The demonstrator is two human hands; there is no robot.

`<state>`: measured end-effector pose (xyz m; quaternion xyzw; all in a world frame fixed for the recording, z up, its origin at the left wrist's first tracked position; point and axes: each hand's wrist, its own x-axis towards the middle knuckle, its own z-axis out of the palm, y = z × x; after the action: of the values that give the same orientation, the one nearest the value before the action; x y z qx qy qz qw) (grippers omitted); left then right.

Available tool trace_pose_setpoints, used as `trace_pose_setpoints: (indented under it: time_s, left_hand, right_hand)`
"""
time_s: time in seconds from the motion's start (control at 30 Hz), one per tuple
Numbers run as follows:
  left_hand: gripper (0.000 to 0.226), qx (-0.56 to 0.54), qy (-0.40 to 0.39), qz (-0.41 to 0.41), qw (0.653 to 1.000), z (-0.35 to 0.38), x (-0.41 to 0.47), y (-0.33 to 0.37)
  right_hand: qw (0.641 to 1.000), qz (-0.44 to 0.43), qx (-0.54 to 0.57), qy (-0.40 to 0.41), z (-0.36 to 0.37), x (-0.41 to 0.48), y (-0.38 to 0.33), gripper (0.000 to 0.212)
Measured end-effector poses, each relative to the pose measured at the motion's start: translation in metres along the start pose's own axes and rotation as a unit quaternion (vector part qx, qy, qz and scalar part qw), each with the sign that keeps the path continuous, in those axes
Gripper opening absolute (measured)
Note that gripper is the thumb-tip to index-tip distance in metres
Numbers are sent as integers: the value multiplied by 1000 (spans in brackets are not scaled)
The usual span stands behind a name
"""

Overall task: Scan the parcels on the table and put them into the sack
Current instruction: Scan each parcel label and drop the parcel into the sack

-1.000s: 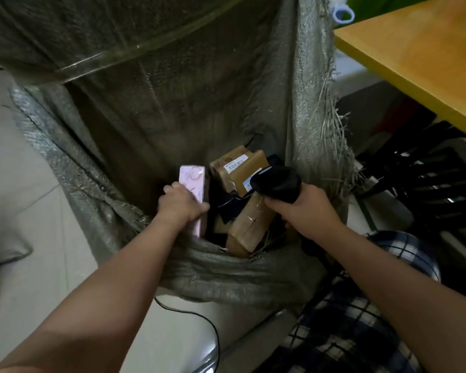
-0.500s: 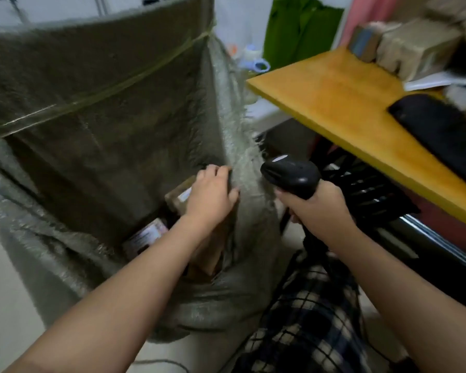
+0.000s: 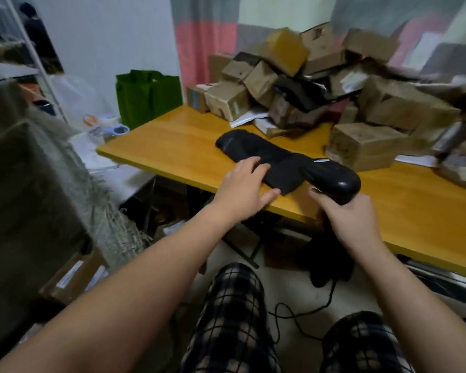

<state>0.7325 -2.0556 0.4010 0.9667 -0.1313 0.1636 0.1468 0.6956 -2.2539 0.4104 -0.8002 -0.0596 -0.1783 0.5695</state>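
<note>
A flat black soft parcel (image 3: 256, 154) lies near the front edge of the yellow table (image 3: 172, 146). My left hand (image 3: 242, 185) reaches onto its near end, fingers spread over the top and thumb at its edge. My right hand (image 3: 345, 219) grips the handle of a black barcode scanner (image 3: 331, 179), whose head hangs just right of the black parcel. A heap of brown cardboard parcels (image 3: 320, 84) covers the back and right of the table. The open grey woven sack (image 3: 38, 184) stands at the left with parcels (image 3: 73, 275) inside.
A green bag (image 3: 148, 95) stands behind the table's left corner. The scanner cable (image 3: 301, 316) trails on the floor between my legs in checked trousers (image 3: 232, 319). A white rack (image 3: 35, 63) is at the far left.
My left hand has let go of the pink box in the sack and moved up to the black parcel on the table. The view swung right from sack to table; the scanner came along.
</note>
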Motion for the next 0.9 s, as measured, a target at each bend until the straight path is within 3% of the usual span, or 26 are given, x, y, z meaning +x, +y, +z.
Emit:
trace_pose_setpoints:
  time_s: [0.13, 0.27, 0.33, 0.4, 0.47, 0.53, 0.63, 0.77, 0.9]
  left_hand:
    - [99, 53, -137, 14, 989, 10, 23, 7]
    - [102, 46, -132, 17, 990, 9, 17, 5]
    - [86, 98, -100, 64, 988, 6, 6, 6]
    - [51, 108, -60, 104, 987, 2, -6, 6]
    - [33, 50, -18, 101, 993, -3, -15, 7]
    - [29, -77, 28, 36, 996, -14, -15, 12]
    - [22, -250, 123, -38, 960, -43, 8, 26]
    - [11, -330, 176, -15, 927, -95, 44, 48]
    - [14, -398, 170, 8, 902, -127, 63, 63]
  right_hand:
    - [999, 37, 12, 13, -15, -3, 14, 20]
    - [999, 46, 13, 6, -21, -13, 20, 18]
    - [998, 53, 18, 0, -23, -19, 21, 17]
    - [998, 59, 38, -3, -26, -25, 21, 13]
    - [997, 47, 59, -3, -31, -32, 19, 8]
    - [996, 20, 85, 6, -38, -35, 12, 11]
    - [992, -9, 121, 23, -49, -29, -4, 29]
    - [991, -27, 131, 18, -61, -10, -22, 35]
    - [989, -22, 147, -4, -66, 8, -32, 52]
